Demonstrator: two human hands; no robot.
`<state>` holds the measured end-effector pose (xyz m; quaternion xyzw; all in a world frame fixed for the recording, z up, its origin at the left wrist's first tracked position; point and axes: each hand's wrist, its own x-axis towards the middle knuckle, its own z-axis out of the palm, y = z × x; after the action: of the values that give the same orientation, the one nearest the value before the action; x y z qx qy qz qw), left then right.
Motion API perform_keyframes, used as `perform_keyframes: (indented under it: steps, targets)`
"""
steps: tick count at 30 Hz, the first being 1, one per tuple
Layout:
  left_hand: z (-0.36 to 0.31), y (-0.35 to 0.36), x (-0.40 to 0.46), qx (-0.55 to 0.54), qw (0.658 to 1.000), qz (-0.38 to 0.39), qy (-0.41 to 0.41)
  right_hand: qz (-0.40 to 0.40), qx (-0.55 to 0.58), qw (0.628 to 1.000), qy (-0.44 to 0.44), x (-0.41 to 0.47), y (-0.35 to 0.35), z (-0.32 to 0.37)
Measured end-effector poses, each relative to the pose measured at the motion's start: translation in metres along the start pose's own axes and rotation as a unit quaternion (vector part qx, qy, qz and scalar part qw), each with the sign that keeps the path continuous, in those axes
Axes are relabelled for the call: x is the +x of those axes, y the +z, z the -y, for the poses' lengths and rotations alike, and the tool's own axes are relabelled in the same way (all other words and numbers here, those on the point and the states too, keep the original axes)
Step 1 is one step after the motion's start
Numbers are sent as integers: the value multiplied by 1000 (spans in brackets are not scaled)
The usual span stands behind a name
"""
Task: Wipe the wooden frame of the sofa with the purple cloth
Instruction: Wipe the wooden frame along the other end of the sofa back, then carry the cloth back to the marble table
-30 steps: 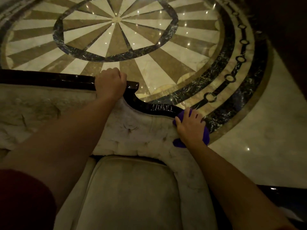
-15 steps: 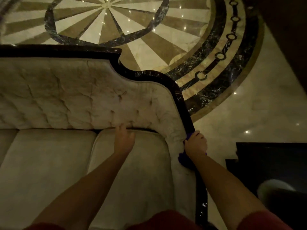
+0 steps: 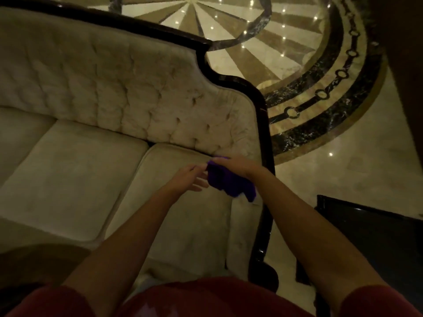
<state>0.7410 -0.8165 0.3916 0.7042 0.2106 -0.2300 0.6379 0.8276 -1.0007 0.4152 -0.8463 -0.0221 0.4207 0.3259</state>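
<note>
The cream tufted sofa has a dark glossy wooden frame (image 3: 259,104) running along the top of its back and down its right side. The purple cloth (image 3: 229,181) hangs bunched from my right hand (image 3: 238,167), held in the air over the right seat cushion (image 3: 183,216), clear of the frame. My left hand (image 3: 187,177) is just left of the cloth with its fingers spread, fingertips near the cloth's upper edge; whether they touch it is unclear.
A polished marble floor (image 3: 343,179) with a dark inlaid ring pattern lies behind and right of the sofa. A dark low table (image 3: 370,236) stands close to the sofa's right side. A second seat cushion (image 3: 64,184) lies to the left.
My right hand lifted the cloth off the frame's right side and came inward over the cushion. My left hand left the seat back and rose toward the cloth. The view shifted back.
</note>
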Motion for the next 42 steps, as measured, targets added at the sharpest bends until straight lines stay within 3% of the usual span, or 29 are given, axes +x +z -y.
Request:
perform_keyframes:
  steps: [5, 6, 8, 9, 11, 14, 16, 18, 21, 25, 28, 32, 34, 38, 42]
  targets:
    - [23, -96, -89, -98, 991, -62, 61, -36, 17, 992, -116, -25, 91, 105]
    - [18, -97, -92, -103, 992, -36, 57, -54, 36, 991, -121, -28, 89, 104]
    - [51, -159, -140, -115, 991, -47, 57, -34, -12, 985, -171, -38, 155, 160]
    - [50, -159, -141, -98, 993, -36, 50, -24, -44, 981, -189, -38, 154, 161]
    - [95, -219, -189, -70, 993, -86, 41, 30, -141, 952, -272, -48, 231, 210]
    - [128, -258, -217, -37, 992, -115, 28, 19, -182, 932, -314, -57, 284, 241]
    - [179, -314, -268, -83, 980, -182, 20, 33, -189, 912, -361, -74, 366, 281]
    - [186, -323, -276, -97, 980, -175, 21, 23, -154, 910, -384, -76, 378, 284]
    - [220, -364, -316, -196, 962, -184, 36, 58, -190, 879, -434, -82, 440, 321]
    - [257, -409, -358, -319, 919, -227, 50, 136, -187, 849, -476, -78, 516, 374]
    - [286, -433, -372, -361, 880, -305, 51, 204, -175, 842, -468, -60, 563, 407]
    - [309, -482, -379, -229, 855, -464, -16, 272, -122, 852, -430, -24, 623, 451]
    - [320, -511, -383, -202, 824, -528, -34, 272, -78, 872, -399, -6, 652, 467]
    - [331, -562, -398, -227, 763, -605, -17, 209, -59, 932, -289, 30, 697, 494]
    - [340, -602, -417, -296, 682, -669, -3, 325, -116, 927, -147, 45, 749, 534]
